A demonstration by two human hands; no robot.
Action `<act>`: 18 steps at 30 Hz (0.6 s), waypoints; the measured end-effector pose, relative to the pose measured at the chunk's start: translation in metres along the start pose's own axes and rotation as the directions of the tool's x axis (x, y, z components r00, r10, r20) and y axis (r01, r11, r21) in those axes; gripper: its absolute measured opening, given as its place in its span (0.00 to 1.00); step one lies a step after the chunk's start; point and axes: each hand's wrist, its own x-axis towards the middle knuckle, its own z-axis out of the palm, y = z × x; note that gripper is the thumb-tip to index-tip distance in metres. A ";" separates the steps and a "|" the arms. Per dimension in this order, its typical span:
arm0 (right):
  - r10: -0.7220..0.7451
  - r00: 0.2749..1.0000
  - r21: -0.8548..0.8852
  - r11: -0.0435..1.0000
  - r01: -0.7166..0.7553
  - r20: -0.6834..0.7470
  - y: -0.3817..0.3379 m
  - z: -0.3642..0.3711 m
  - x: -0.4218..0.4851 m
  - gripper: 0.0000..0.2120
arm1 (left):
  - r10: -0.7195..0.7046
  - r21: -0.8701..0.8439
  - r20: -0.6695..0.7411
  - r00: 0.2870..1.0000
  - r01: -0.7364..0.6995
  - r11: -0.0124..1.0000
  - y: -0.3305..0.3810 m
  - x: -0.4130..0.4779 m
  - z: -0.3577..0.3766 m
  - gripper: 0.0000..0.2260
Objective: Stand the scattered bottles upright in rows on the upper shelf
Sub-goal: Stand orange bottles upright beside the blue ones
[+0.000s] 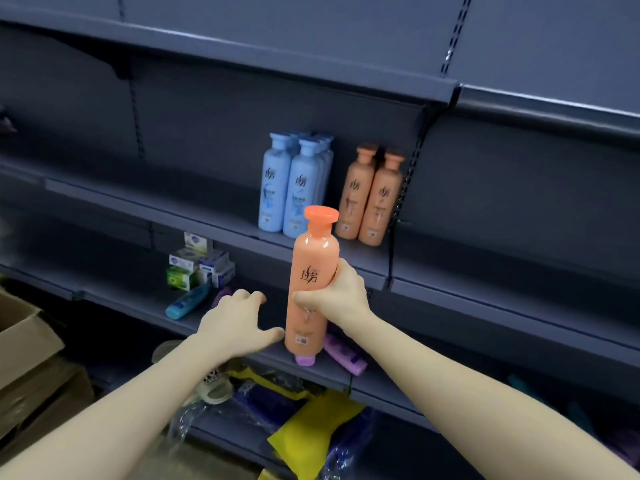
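Observation:
My right hand grips an orange bottle around its middle and holds it upright in front of the shelves. My left hand hovers beside it with fingers spread and relaxed, holding nothing. On the upper shelf stand several blue bottles in rows and two orange bottles to their right, all upright. On the shelf below lie two purple bottles, partly hidden by the held bottle, and a teal bottle on its side.
Small soap boxes are stacked on the lower shelf at the left. Cardboard boxes stand at the bottom left. Yellow and blue packets and clear plastic wrap fill the bottom shelf. A shelf upright stands right of the orange bottles.

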 end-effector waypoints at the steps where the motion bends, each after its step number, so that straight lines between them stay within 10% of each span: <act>1: -0.004 1.000 -0.004 1.000 0.003 -0.012 -0.004 -0.007 0.001 0.23 | 0.008 -0.001 -0.007 1.000 -0.008 1.000 0.006 0.002 -0.005 0.32; 18: -0.055 0.992 0.025 0.998 0.058 -0.118 -0.019 -0.090 0.069 0.24 | 0.050 -0.350 -0.107 0.993 -0.085 0.933 0.107 0.078 -0.041 0.37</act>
